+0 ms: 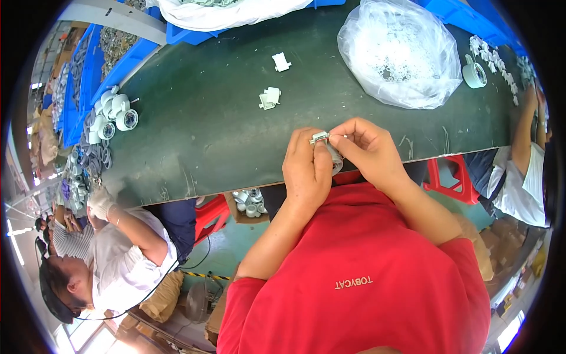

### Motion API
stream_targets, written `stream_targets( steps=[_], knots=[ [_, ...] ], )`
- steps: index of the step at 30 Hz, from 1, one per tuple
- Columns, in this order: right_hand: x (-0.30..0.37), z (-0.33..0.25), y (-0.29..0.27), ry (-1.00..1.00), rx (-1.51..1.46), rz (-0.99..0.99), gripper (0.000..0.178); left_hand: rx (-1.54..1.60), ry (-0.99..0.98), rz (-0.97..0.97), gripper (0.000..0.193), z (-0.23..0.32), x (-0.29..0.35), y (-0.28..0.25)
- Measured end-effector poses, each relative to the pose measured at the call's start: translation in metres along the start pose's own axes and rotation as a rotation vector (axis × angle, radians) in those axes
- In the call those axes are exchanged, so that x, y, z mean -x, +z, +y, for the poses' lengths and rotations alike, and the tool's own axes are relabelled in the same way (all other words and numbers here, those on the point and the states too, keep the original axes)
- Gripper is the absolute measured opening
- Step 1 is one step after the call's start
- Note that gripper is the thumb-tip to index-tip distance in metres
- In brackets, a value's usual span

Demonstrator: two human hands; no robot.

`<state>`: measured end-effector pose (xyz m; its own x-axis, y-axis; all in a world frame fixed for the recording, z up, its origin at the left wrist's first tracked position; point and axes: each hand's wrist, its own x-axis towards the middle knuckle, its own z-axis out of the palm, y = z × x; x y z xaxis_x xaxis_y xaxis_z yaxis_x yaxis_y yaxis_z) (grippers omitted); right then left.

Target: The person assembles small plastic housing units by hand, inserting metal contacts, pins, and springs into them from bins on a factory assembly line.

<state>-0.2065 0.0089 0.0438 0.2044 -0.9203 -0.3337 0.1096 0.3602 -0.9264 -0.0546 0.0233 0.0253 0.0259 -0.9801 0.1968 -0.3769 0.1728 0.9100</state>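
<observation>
Close to my body, over the near edge of the dark green table [200,130], my left hand [306,168] grips a small white plastic part [320,137] between thumb and fingers. A round white housing [336,160] shows just beside the left thumb, mostly hidden by my hands. My right hand [372,154] pinches thumb and forefinger together right beside the plastic part. Something thin and pale seems to be in that pinch, too small to name. Farther off on the table lie two loose pieces, a white plastic clip [281,62] and a white plastic cluster [270,98].
A clear bag of small transparent pieces [401,56] stands at the back right, near a round white housing [474,74] and a row of white clips [494,62]. White round housings [115,112] are piled at left. Co-workers sit on both sides; a gloved hand [101,203] shows left.
</observation>
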Motion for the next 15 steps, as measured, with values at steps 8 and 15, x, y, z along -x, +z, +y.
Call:
stream_targets(
  steps=[8,15],
  knots=[
    [-0.006,-0.013,0.0,0.088,-0.073,-0.107,0.013,0.029,0.09,-0.079,0.01,-0.005,-0.004,-0.014],
    [-0.088,-0.03,-0.002,-0.498,0.546,-0.005,0.018,0.068,0.097,-0.024,0.01,-0.012,0.0,-0.017]
  ],
)
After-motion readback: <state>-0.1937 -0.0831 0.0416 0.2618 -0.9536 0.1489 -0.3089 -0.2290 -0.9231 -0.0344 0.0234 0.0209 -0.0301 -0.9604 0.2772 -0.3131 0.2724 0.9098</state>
